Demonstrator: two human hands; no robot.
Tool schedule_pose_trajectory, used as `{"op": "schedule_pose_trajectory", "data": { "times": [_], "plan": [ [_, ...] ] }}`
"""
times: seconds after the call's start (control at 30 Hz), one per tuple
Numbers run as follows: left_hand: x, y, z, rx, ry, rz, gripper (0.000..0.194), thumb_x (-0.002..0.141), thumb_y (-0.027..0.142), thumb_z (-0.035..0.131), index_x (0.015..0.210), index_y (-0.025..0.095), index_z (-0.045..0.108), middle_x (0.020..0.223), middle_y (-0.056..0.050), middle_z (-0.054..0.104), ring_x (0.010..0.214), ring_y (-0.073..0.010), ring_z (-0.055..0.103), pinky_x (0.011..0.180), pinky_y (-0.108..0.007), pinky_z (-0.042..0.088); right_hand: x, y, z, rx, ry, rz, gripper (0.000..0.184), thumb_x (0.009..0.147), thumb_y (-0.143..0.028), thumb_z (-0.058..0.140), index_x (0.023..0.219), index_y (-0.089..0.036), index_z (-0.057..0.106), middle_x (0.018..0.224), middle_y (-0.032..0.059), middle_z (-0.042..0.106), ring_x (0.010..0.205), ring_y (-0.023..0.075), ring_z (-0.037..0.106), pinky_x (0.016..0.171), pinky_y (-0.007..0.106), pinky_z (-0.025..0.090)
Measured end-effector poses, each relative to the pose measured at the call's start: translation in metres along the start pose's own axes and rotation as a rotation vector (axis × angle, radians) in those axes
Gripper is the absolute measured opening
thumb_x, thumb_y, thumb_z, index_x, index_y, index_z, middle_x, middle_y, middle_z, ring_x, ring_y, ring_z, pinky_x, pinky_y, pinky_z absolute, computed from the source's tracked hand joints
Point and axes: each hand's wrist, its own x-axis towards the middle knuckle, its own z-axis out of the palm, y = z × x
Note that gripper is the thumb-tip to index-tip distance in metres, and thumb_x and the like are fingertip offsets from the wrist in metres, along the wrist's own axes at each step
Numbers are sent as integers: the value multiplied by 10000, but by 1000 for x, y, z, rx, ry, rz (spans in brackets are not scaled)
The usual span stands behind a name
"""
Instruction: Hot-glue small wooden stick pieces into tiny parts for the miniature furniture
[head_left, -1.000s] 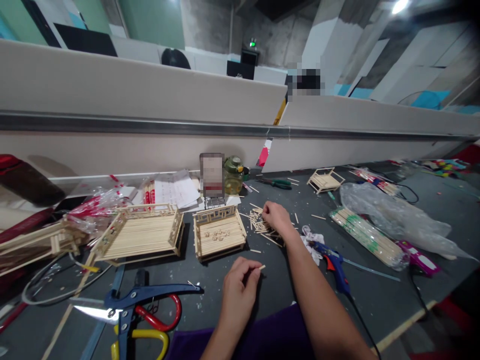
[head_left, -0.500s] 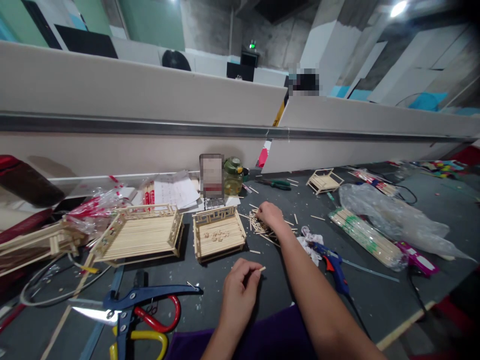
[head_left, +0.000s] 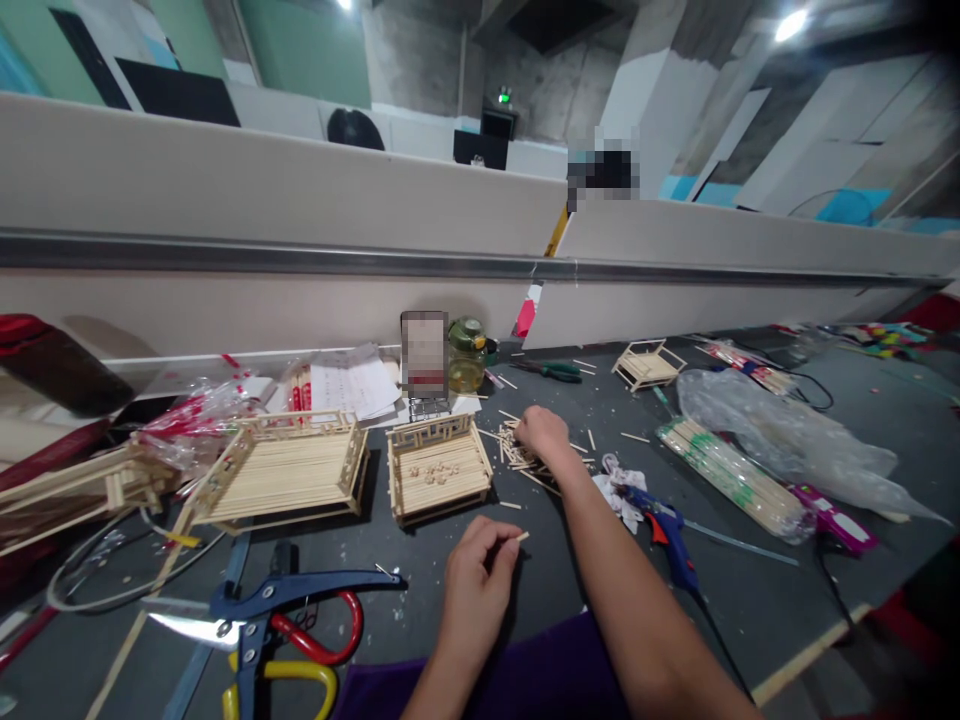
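My left hand (head_left: 480, 575) is closed in a pinch above the near edge of the desk. A short wooden stick (head_left: 524, 537) pokes out between its thumb and forefinger. Farther off, my right hand (head_left: 544, 438) rests over a loose pile of short wooden sticks (head_left: 525, 462), fingers bent down into it; the fingertips and whatever they grip are hidden. Left of the pile stands a small bench-like stick model (head_left: 442, 485), with several tiny wooden bits (head_left: 435, 470) on its slatted seat. Beside it is a larger stick model (head_left: 289, 470) of like build.
Blue-handled cutters (head_left: 262, 600) lie at front left. A blue glue gun (head_left: 671, 535) is by my right forearm, near crumpled tissue (head_left: 619, 490). Bagged sticks (head_left: 727, 475), a small stick chair (head_left: 649, 363), pliers (head_left: 551, 371) and a green-lidded bottle (head_left: 468, 355) are farther out.
The view has tilted slightly. My right hand has barely shifted over the stick pile; my left hand keeps its pinch on the short stick.
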Motion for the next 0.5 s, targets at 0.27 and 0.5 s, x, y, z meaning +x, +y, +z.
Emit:
{"op": "schedule_pose_trajectory", "data": {
  "times": [0.27,0.5],
  "plan": [
    [0,2,-1,-6,14,11,188,880,266,529,846,189,697,781,-32,617,749,-185,584,675,-274,408,-13,20,10,261,62,-168,214,791,-134,517,880,-154,710,702,21,728,563,106,642,523,160,401],
    [5,9,-17,-41,133,45,177,887,287,543,867,198,695,821,-28,629,792,-179,588,715,-269,424,-9,9,12,156,69,-250,182,803,-147,558,807,-168,739,870,96,741,839,183,668,694,211,413]
  ]
}}
